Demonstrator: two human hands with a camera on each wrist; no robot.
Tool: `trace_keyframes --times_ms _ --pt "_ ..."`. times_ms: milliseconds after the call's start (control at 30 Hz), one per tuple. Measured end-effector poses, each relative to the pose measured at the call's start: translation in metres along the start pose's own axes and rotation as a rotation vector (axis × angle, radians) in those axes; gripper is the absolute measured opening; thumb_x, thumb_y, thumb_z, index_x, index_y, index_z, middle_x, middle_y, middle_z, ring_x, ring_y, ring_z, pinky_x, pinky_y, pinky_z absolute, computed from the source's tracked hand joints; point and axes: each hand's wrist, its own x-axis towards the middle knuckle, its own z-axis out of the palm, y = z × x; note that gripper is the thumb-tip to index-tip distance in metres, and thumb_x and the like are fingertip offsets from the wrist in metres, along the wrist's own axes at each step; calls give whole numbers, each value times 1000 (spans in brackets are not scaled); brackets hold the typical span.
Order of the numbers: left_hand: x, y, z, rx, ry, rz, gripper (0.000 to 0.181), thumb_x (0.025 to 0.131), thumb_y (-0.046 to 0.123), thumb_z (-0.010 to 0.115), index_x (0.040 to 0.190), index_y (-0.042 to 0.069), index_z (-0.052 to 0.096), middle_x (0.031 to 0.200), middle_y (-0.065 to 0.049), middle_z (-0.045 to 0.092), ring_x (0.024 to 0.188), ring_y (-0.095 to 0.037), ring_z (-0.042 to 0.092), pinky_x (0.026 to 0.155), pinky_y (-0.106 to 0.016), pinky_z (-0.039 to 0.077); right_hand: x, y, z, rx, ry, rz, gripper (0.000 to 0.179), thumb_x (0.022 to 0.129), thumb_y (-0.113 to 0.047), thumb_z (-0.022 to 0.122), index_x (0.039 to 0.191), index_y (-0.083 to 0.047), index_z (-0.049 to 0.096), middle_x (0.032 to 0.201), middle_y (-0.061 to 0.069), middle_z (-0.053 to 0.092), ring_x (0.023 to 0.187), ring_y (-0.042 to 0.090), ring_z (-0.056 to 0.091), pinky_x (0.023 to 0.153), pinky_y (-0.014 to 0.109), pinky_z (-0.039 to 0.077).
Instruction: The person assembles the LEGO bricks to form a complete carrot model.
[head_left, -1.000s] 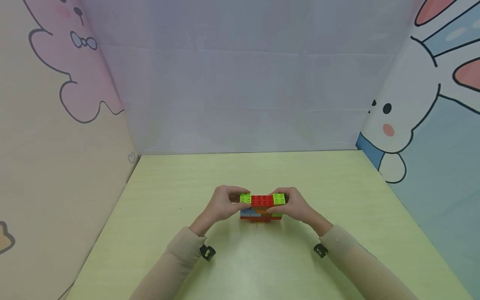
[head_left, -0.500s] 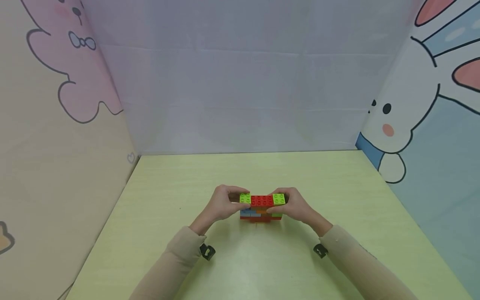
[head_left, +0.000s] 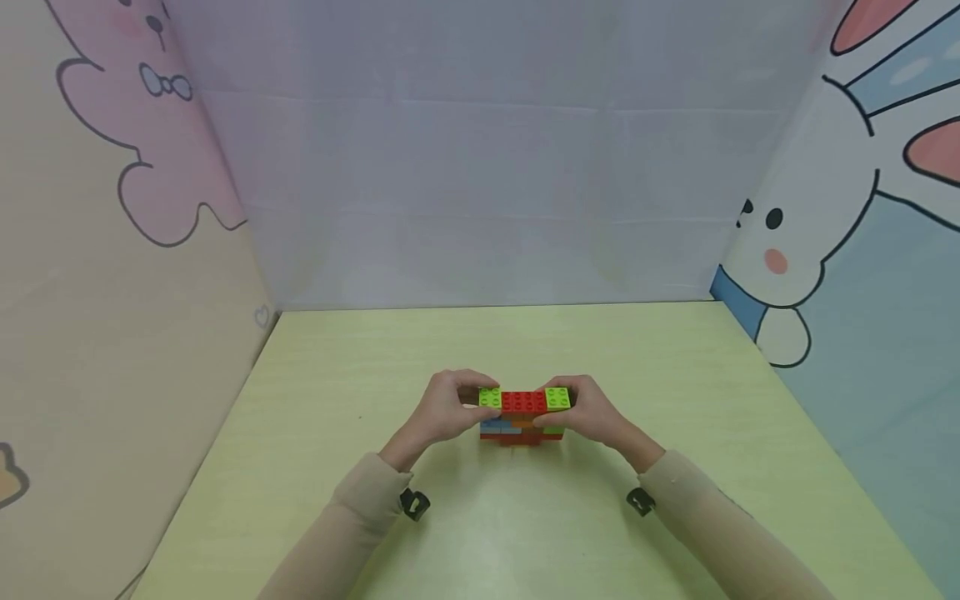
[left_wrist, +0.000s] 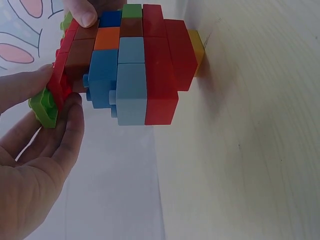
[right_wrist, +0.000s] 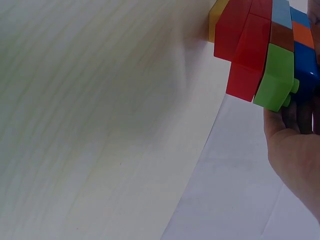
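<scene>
A layered block of toy building bricks [head_left: 523, 403] stands between the two hands, with red studs in the middle of its top. Light green bricks [head_left: 490, 397] cap both ends. My left hand [head_left: 447, 407] pinches the top left end, thumb in front and fingers behind. The right hand [head_left: 592, 410] grips the top right end in the same manner. Lower down, the left wrist view shows brown, orange, blue and light blue bricks [left_wrist: 132, 95] over wide red bricks [left_wrist: 161, 82]. A yellow brick [left_wrist: 196, 52] forms the foot, apparently on the table. Some far fingertips are hidden.
The pale wooden table [head_left: 360, 358] reaches back to a plain greyish cloth wall [head_left: 480, 200]. Side walls carry a pink cartoon figure [head_left: 172, 167] at left and a cartoon rabbit [head_left: 802, 242] at right. Dark wrist cameras [head_left: 415, 504] hang at both cuffs.
</scene>
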Motion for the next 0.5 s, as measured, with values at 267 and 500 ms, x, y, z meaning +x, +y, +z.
trace_keyframes --times_ms 267,500 --pt "3 3 0 38 -15 -27 32 78 12 80 108 5 71 103 -1 68 82 -11 65 72 -26 52 1 2 -2 4 -4 -18 32 77 -5 80 106 2 68 95 8 67 82 21 60 74 37 50" --pt "2 3 1 50 -24 -39 32 78 12 80 108 6 71 101 0 67 83 -12 65 73 -27 52 0 2 -1 17 -8 -19 31 77 -4 79 105 3 68 95 10 67 82 21 60 73 36 50"
